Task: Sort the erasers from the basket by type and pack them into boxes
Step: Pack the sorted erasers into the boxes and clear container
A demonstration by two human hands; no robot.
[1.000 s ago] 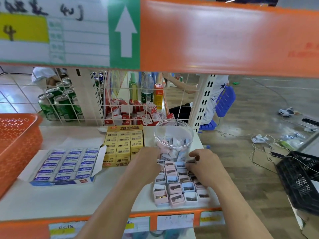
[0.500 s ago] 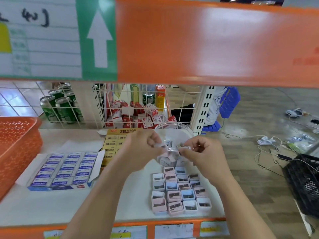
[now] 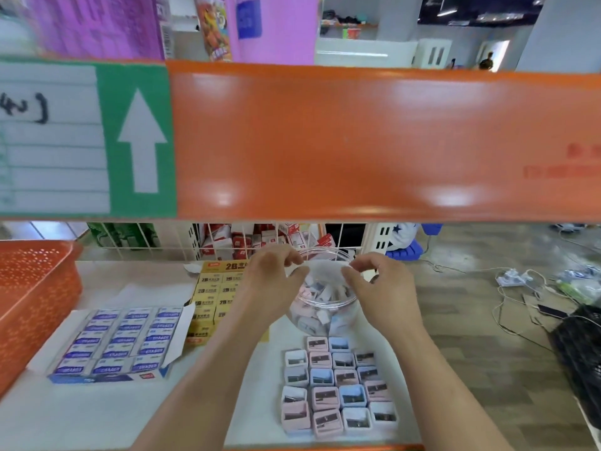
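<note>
- The orange basket [image 3: 39,288] sits far left; beside it lie the full blue eraser box [image 3: 120,343] and the yellow eraser box [image 3: 211,297].
- The left hand [image 3: 273,284] and right hand [image 3: 383,291] hover over the clear jar [image 3: 325,307], fingers curled. I cannot tell whether they pinch anything.
- The small blocks [image 3: 335,385] in front look light and stiff; pinch them by the sides.

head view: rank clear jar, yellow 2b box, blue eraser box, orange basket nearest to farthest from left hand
1. clear jar, at the left hand
2. yellow 2b box, just left
3. blue eraser box, lower left
4. orange basket, far left
</note>
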